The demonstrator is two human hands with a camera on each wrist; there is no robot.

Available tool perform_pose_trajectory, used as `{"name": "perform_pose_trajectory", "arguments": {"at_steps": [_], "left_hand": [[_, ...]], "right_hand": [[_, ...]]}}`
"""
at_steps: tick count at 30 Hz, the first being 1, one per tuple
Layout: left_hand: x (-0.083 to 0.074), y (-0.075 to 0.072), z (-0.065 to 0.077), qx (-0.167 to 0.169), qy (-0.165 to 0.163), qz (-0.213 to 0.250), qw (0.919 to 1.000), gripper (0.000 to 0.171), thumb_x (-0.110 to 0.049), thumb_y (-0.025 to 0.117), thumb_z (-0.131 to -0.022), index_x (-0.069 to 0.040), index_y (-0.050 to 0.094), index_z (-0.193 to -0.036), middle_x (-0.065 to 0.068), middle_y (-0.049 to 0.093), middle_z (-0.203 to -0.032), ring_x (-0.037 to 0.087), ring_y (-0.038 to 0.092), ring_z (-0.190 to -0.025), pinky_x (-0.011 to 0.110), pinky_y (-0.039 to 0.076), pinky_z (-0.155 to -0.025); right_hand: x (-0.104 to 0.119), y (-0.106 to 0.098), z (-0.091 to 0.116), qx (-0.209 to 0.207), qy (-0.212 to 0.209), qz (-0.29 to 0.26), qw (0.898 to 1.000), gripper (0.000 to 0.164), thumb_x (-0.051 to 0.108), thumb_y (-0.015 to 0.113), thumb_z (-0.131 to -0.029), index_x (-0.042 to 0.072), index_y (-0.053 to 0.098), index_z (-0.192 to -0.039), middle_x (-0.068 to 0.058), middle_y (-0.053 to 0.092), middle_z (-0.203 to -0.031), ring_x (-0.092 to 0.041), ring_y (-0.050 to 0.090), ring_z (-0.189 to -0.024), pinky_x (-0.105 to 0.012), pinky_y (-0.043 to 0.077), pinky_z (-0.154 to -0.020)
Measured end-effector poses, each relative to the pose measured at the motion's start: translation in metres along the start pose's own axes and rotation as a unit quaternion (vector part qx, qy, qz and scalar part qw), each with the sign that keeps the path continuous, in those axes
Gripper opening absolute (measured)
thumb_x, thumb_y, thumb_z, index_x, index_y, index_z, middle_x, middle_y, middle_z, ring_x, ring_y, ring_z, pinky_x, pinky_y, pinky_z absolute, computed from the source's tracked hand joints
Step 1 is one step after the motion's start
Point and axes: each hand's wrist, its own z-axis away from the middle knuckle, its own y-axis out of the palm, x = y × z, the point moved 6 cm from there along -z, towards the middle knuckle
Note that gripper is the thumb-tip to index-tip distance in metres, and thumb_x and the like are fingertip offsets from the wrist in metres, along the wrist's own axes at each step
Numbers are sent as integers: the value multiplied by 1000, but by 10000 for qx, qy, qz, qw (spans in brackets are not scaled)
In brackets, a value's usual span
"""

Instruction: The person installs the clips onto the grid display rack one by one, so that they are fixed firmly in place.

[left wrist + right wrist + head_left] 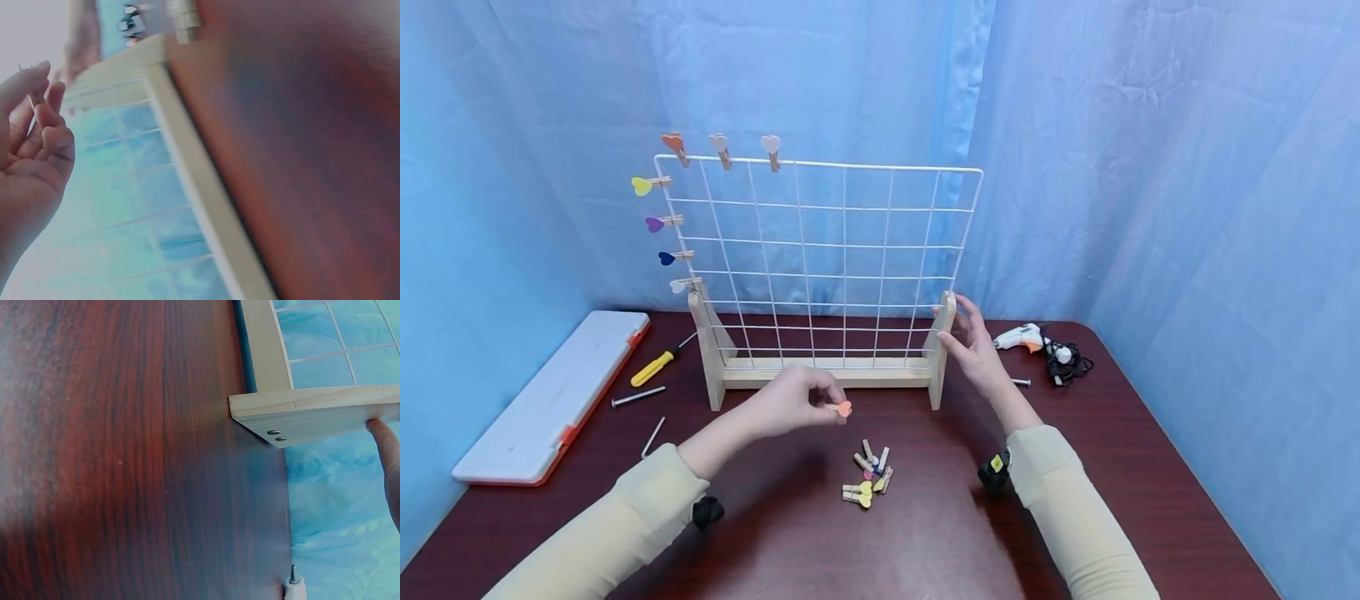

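Note:
My left hand (793,402) is raised in front of the rack and pinches a small clothespin with an orange heart (845,409). In the left wrist view that hand (37,147) has its fingers curled in, and only a sliver of the pin shows. With the right hand (979,354) I hold the right wooden upright (939,354) of the stand, thumb in front and fingertips behind. A white wire grid (845,208) stands in this wooden base. Heart clothespins line its left side and top left, among them an orange one (673,144) and a purple one (656,225).
A loose pile of heart clothespins (865,490) lies on the dark red table. To the left are a white and orange case (550,400), a yellow screwdriver (652,368), a bolt (638,397) and a hex key (653,437). A glue gun (1021,337) with black cable lies behind right.

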Motion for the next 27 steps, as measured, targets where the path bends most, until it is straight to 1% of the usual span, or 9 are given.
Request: {"name": "perform_pose_trajectory", "arguments": {"at_steps": [4,8,11,14,18,20,23,25,27], "left_hand": [[-11,-23,-9,-397,-273,168,9987,12,-34,74,-68,-24,70,-75,-17,64,-69,4,52,-56,20,43,-49],[-22,-45,-16,-782,-227,477,9955,15,-32,71,-72,-24,72,-84,-12,68,-78,6,57,-61,22,46,-51],[-31,-57,-20,-898,-68,491,9947,16,-29,67,-77,-24,72,-91,-10,68,-87,6,59,-71,23,47,-58],[-36,-65,-23,-897,-80,668,9937,19,-30,64,-80,-22,70,-96,-7,68,-88,8,61,-75,24,49,-62],[-41,-71,-24,-919,-320,960,9906,24,-34,63,-81,-22,67,-101,-5,66,-79,11,60,-67,24,47,-56],[-48,-72,-23,-900,-382,972,9904,25,-32,63,-82,-23,65,-105,-4,64,-76,12,57,-66,24,43,-53],[-63,-70,-19,-755,-361,951,9919,26,-23,61,-84,-20,63,-110,-1,65,-82,12,55,-68,24,42,-53],[-70,-67,-16,-654,-381,1021,9919,25,-17,61,-85,-16,64,-109,3,65,-87,12,52,-63,24,42,-52],[-61,-60,-15,-642,-466,1081,9910,22,-19,62,-84,-17,65,-105,2,65,-85,11,50,-57,23,41,-49]], "right_hand": [[0,0,0,-8,-1,6,10000,59,2,49,-89,17,21,-139,-27,37,-133,-29,43,-115,-25,45,-82],[-1,-1,0,-16,4,54,10000,58,3,50,-89,17,22,-139,-26,37,-133,-28,42,-116,-25,45,-82],[-1,0,0,-25,-7,39,10000,58,2,50,-89,16,22,-138,-27,37,-133,-28,43,-114,-25,45,-82],[-1,0,-1,-25,-9,17,10000,58,2,50,-89,15,22,-138,-27,37,-133,-29,43,-114,-25,45,-82],[-1,0,-1,-20,-14,10,10000,57,2,49,-89,16,23,-138,-25,38,-134,-29,43,-115,-25,45,-82],[-2,0,-1,-20,-16,1,10000,57,2,49,-89,16,23,-138,-25,38,-134,-28,43,-113,-25,45,-82],[-2,0,-1,-12,0,-8,10000,57,3,49,-89,16,23,-138,-26,37,-134,-28,44,-112,-25,45,-82],[-3,0,0,-5,30,-15,10000,57,3,49,-89,16,23,-138,-27,36,-134,-28,43,-113,-26,45,-82],[-2,0,0,0,61,-20,10000,57,4,49,-89,16,22,-138,-27,35,-135,-29,42,-115,-26,45,-83]]}}
